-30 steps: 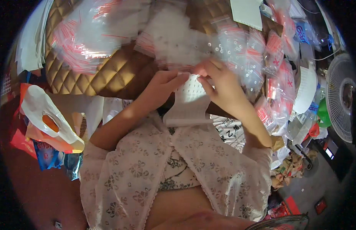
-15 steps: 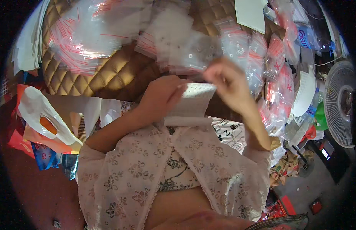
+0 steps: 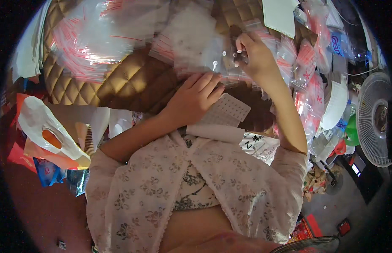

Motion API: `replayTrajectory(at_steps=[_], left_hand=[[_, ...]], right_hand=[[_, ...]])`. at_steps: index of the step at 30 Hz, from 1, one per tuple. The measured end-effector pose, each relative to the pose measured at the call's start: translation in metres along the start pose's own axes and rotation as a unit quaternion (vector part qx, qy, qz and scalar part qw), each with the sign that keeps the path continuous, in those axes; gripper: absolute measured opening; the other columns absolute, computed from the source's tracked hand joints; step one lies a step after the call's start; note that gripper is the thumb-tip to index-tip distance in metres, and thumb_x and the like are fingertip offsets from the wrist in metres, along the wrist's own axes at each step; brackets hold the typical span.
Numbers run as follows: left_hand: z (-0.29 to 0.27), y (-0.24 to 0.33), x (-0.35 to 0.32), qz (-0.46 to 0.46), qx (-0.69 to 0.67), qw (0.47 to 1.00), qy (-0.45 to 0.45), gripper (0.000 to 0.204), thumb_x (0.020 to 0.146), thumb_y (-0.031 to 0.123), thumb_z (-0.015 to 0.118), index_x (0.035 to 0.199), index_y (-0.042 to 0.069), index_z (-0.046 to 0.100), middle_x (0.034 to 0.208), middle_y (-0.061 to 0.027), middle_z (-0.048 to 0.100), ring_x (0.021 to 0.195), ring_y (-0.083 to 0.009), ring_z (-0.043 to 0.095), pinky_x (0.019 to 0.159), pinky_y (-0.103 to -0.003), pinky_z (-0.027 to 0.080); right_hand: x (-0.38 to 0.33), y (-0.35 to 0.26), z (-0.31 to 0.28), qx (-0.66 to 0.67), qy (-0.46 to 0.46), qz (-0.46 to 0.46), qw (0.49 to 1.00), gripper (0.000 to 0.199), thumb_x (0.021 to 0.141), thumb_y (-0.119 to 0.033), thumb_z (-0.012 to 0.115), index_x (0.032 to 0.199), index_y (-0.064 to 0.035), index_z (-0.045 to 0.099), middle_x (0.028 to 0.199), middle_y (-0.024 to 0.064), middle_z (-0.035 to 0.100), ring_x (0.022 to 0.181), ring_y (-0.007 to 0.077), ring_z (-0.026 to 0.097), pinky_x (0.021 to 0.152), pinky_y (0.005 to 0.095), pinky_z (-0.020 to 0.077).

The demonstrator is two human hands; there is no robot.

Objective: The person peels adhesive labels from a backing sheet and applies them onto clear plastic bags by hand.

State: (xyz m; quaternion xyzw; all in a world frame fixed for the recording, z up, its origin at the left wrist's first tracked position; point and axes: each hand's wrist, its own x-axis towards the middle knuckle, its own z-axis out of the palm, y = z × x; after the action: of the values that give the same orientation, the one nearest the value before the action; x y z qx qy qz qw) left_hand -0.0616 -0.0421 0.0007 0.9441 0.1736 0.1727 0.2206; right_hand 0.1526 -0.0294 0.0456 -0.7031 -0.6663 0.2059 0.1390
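Note:
My left hand (image 3: 197,98) lies with fingers stretched and slightly apart at the near edge of a clear plastic zip bag (image 3: 196,67). Beside its fingertips is a white sheet with rows of small marks (image 3: 230,109), hanging over my lap and partly hidden by the hand. Farther right, my right hand (image 3: 258,59) is curled with thumb and fingertips drawn together over the bags. What it holds, if anything, is too small to make out. Small pale round pieces (image 3: 215,63) show in or on the clear plastic near both hands.
Red-edged zip bags (image 3: 80,55) pile at the left on a brown quilted cushion (image 3: 116,86). Filled clear bags (image 3: 308,92) and a white fan (image 3: 375,118) stand at the right. A white carrier bag (image 3: 42,122) is at the far left.
My right hand has moved up and away from the sheet, over the bags. My left hand has moved right and flattened, and the marked sheet now lies lower, tilted.

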Motion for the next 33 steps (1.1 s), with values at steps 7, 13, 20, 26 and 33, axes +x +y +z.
replayTrajectory(at_steps=[7,13,20,26,33], left_hand=[[0.0,0.0,-0.002,0.016,0.045,0.999,0.002,0.032,0.08,0.021,0.053,0.109,0.009,0.059,0.121,-0.0089,0.054,0.115,-0.024,0.048,0.096,-0.041,0.037],[0.0,0.003,-0.004,0.019,0.077,0.997,-0.008,0.031,0.081,0.022,0.054,0.108,0.01,0.06,0.121,-0.0088,0.054,0.115,-0.024,0.048,0.097,-0.042,0.036],[-0.001,0.002,-0.006,-0.022,0.031,0.999,0.01,0.031,0.081,0.021,0.055,0.108,0.008,0.06,0.122,-0.0087,0.053,0.116,-0.0245,0.047,0.098,-0.043,0.036],[-0.006,0.0,-0.002,-0.022,-0.034,0.999,0.011,0.027,0.079,0.019,0.055,0.104,0.007,0.061,0.118,-0.0082,0.054,0.115,-0.0254,0.047,0.097,-0.042,0.038],[-0.023,0.01,-0.003,-0.207,-0.44,0.873,0.036,0.013,0.084,0.014,0.054,0.086,0.001,0.055,0.07,-0.0167,0.054,0.066,-0.0314,0.054,0.062,-0.041,0.043]], right_hand=[[0.0,-0.014,0.01,-0.031,-0.062,-0.043,0.997,0.029,0.067,-0.002,0.069,0.082,-0.0033,0.044,0.078,0.0123,0.051,0.081,0.0325,0.055,0.063,0.0368,0.0426],[0.002,-0.008,0.002,-0.081,-0.041,-0.049,0.995,0.028,0.065,-0.007,0.072,0.081,-0.0062,0.049,0.08,0.0102,0.055,0.074,0.0315,0.058,0.067,0.0383,0.043],[0.007,-0.026,0.01,-0.217,0.092,-0.063,0.97,0.026,0.064,-0.014,0.075,0.078,-0.0091,0.053,0.073,0.0056,0.059,0.081,0.0266,0.057,0.071,0.0397,0.0416],[0.004,-0.014,0.03,-0.111,-0.012,-0.116,0.987,0.033,0.06,-0.02,0.078,0.082,-0.0088,0.056,0.079,0.006,0.06,0.082,0.0262,0.057,0.074,0.0406,0.0399],[-0.008,-0.008,-0.006,0.045,-0.042,-0.062,0.996,0.022,0.068,-0.008,0.074,0.084,-0.0032,0.058,0.082,0.008,0.058,0.079,0.0239,0.057,0.07,0.0338,0.0458]])
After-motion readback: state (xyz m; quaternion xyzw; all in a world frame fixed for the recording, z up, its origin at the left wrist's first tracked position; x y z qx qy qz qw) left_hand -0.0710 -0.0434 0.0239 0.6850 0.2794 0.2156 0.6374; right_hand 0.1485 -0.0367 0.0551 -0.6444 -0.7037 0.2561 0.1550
